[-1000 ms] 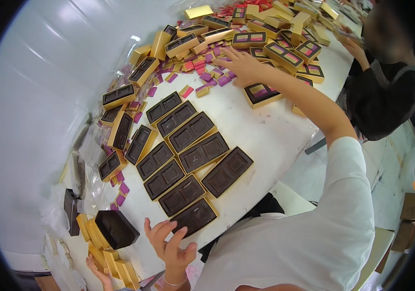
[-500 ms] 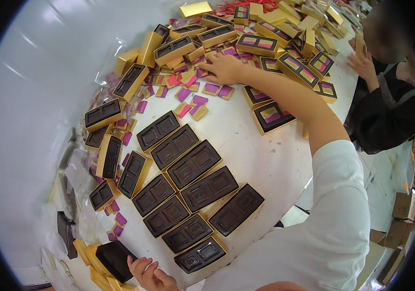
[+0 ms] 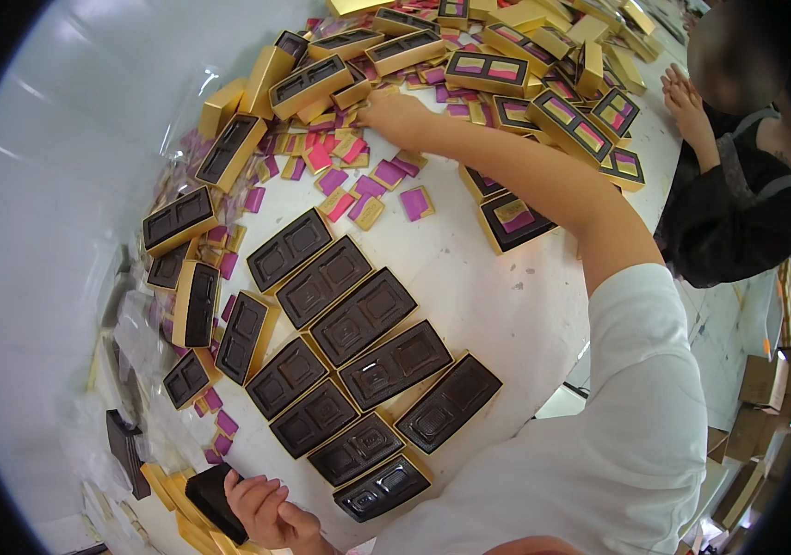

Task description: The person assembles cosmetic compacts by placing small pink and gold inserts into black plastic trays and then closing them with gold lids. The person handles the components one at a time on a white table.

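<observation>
My right hand (image 3: 394,117) reaches into the heap of small gold-and-purple wrapped pieces (image 3: 387,174) at the far side of the table. Its fingers point down among them and are partly hidden. At the lower left, the curled fingers of my left hand (image 3: 271,511) lie against the edge of a dark brown plastic insert tray (image 3: 214,499), seemingly gripping it. Between my hands, several gold boxes with dark two-compartment inserts (image 3: 363,316) lie in slanting rows, their compartments bare. One wrapped piece (image 3: 417,203) lies apart from the heap.
More gold boxes with bare inserts (image 3: 231,153) curve along the left. Boxes holding purple and pink pieces (image 3: 569,129) pile up at the far right. Gold box parts (image 3: 166,486) lie near my left hand. A co-worker (image 3: 729,194) stands across the table's right edge.
My right hand has moved left and deeper into the heap. My left hand has shifted left and closed in on the dark tray. The boxes appear slightly shifted with the view.
</observation>
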Tool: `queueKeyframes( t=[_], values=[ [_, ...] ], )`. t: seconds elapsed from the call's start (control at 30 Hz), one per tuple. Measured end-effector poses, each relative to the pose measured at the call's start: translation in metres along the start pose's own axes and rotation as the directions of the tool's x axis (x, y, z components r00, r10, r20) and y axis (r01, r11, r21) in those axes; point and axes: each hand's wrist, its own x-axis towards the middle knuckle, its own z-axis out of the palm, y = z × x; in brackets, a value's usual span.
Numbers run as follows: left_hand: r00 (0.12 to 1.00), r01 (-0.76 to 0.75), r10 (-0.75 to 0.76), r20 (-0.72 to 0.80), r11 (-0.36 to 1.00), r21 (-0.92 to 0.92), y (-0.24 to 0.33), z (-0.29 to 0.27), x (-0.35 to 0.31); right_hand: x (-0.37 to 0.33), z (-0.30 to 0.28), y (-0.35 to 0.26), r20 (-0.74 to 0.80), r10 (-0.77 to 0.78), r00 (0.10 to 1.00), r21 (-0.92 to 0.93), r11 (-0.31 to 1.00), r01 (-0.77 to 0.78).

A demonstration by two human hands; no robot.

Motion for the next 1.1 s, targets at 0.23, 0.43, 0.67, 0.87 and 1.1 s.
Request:
queueKeyframes(
  t=[0.23,0.43,0.67,0.87,1.1],
  values=[
    [1.000,0.008,-0.009,-0.003,0.978,-0.208,-0.001,0.017,0.026,0.006,0.009,0.011,-0.127,0.161,0.979,-0.067,0.983,-0.171],
    [0.999,0.011,-0.024,-0.023,0.906,-0.424,-0.008,0.026,0.046,-0.003,-0.017,0.053,0.072,0.397,0.915,0.505,0.777,-0.377],
    [0.986,-0.055,-0.065,-0.154,0.742,-0.668,-0.010,0.046,0.086,-0.010,0.005,0.049,-0.171,0.233,0.957,0.203,0.959,-0.198],
    [0.996,0.039,-0.084,-0.007,0.530,-0.847,-0.020,0.047,0.101,-0.009,0.000,0.047,-0.091,0.354,0.931,0.399,0.869,-0.291],
    [0.820,0.548,-0.178,0.545,-0.033,-0.836,-0.026,0.071,0.100,-0.022,-0.079,-0.032,0.159,0.451,0.878,0.984,0.000,-0.178]
  ],
)
